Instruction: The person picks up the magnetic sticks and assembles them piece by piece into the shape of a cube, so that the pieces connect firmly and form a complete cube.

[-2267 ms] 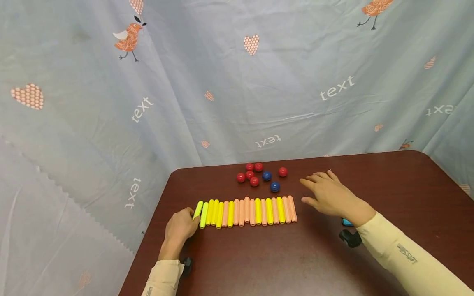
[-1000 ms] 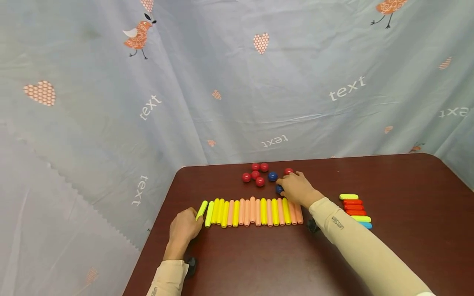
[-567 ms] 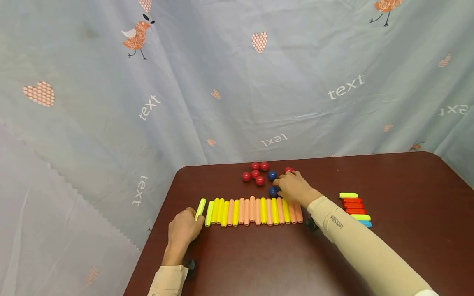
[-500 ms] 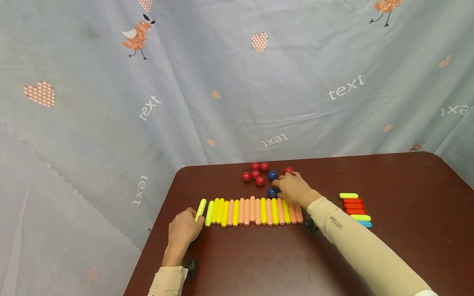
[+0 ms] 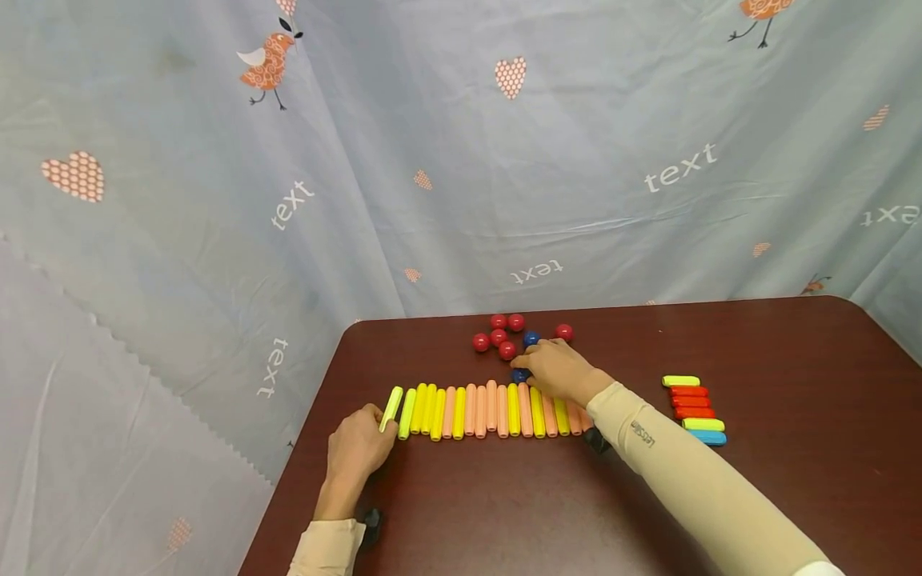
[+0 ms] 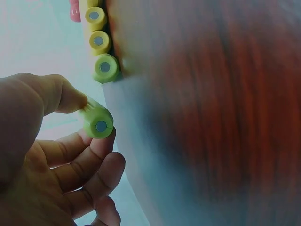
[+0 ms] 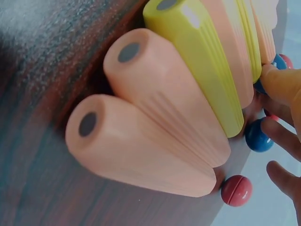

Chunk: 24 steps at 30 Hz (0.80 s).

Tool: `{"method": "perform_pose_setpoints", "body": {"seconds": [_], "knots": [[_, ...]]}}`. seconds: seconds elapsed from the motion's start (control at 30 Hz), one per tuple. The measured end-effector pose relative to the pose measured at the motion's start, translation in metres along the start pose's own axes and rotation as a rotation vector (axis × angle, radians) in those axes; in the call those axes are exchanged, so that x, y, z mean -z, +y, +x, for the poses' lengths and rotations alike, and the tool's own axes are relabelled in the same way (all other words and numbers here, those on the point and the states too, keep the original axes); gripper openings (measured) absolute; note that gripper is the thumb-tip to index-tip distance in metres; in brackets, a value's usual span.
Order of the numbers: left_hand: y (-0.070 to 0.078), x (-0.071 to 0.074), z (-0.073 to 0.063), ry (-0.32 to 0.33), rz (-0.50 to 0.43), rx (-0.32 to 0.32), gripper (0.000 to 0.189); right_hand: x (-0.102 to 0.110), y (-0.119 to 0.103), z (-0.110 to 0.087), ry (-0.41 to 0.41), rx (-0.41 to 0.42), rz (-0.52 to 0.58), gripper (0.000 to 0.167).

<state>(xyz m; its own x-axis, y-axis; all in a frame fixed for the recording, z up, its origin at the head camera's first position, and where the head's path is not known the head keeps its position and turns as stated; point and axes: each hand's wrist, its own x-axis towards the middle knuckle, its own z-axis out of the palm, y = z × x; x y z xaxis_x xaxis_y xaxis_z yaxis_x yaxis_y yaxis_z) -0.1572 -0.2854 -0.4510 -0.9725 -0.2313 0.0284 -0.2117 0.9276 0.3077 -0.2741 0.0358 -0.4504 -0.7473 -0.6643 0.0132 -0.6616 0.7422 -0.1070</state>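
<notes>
In the head view my left hand is at the left end of a row of coloured magnetic sticks. Thumb and fingers pinch a light green magnetic stick, its magnet end facing the left wrist camera. Another green stick lies just right of it. My right hand is behind the row, pinching a blue ball between thumb and fingers. The thumb partly covers that ball in the right wrist view. A second blue ball lies close to the other fingers.
Several red balls lie loosely behind the row, and a lone red ball lies beyond the right hand. On the right, a short column of green, red and blue sticks lies on the brown table. A patterned curtain hangs behind.
My right hand has come left from the right side of the table to the blue ball, which has shifted left along the back of the row. The left hand stays nearly still, holding its stick.
</notes>
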Motion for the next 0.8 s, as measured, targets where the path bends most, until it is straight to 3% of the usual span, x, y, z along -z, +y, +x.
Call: {"method": "perform_pose_setpoints", "body": {"seconds": [0.37,0.8], "knots": [[0.0043,0.0021,-0.0034,-0.004,-0.012,-0.001,0.03,0.0,-0.0043,-0.0004,-0.056,0.075,0.042,0.038],[0.0032,-0.0001,-0.0055,-0.021,-0.009,0.001,0.028,-0.0001,-0.0026,0.0,-0.106,0.067,0.125,0.037]]}}
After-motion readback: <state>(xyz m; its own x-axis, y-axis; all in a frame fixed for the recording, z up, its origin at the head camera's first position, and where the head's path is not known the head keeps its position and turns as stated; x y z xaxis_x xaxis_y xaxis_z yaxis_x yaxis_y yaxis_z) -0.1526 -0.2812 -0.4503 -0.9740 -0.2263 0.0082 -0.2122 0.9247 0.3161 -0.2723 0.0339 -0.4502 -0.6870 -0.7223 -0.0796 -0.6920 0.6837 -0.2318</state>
